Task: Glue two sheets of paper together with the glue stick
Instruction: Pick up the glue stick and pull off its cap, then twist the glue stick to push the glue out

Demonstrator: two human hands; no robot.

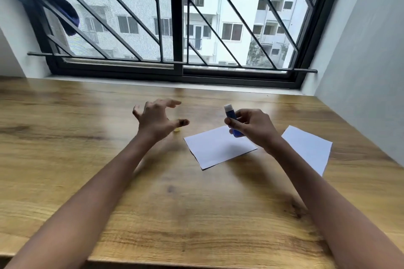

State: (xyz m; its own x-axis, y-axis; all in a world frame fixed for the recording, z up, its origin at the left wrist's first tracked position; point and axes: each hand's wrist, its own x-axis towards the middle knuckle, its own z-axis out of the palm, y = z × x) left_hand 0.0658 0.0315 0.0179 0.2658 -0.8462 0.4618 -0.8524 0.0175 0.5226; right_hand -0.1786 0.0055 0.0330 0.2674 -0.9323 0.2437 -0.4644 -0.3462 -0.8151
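Gripping the blue glue stick (233, 120) around its lower body, the right hand (251, 129) holds it above the table (153, 192), over the far edge of the nearer sheet of paper (218, 147). The stick's long axis is tilted, its uncapped whitish tip pointing up and away toward the window (175, 17), leaning slightly left, while its base points down toward the person. The left hand (156, 119) hovers above the table with fingers spread wide and curved, holding nothing. Just beside its thumb, a small yellow object (177, 130) lies on the wood; it is blurred, so what it is cannot be told. There is one glue stick and two white sheets: the nearer sheet lies flat at centre, and a second sheet (308, 148) lies flat to the right, apart from the first, partly hidden behind the right forearm.
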